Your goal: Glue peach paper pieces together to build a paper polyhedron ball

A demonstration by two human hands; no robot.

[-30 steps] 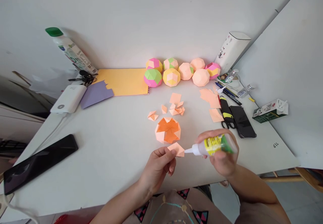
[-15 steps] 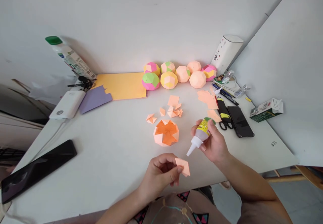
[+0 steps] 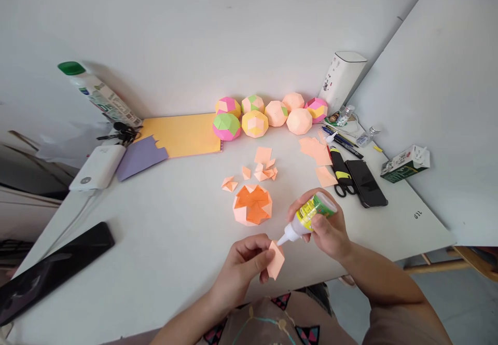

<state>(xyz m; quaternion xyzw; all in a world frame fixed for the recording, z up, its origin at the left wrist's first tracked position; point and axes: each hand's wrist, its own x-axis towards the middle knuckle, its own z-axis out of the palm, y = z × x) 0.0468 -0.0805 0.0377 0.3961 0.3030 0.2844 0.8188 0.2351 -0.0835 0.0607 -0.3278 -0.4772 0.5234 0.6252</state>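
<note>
Between thumb and fingers, my left hand [image 3: 245,262] pinches a folded peach paper piece [image 3: 276,261]. My right hand [image 3: 327,225] is wrapped round a glue bottle [image 3: 307,215] with a yellow and green label, tilted nozzle-down. Its white tip is at the upper edge of the paper piece; whether they touch I cannot tell. Just beyond my hands sits a partly built peach paper ball [image 3: 241,215], open at the top with an orange inside. Behind it lie several small folded paper pieces [image 3: 265,173] and a flat peach square [image 3: 263,154].
Several finished paper balls [image 3: 299,121] line the wall. Peach paper scraps [image 3: 317,149], scissors [image 3: 343,179], a phone [image 3: 365,183] and a milk carton [image 3: 405,163] lie to the right. Leftward are yellow paper [image 3: 182,135], purple paper [image 3: 142,158], a white power bank [image 3: 97,167] and a black phone [image 3: 58,272].
My right hand has brought the glue bottle down and left, its nozzle now at the paper piece. My left hand has turned the piece to a steeper angle.
</note>
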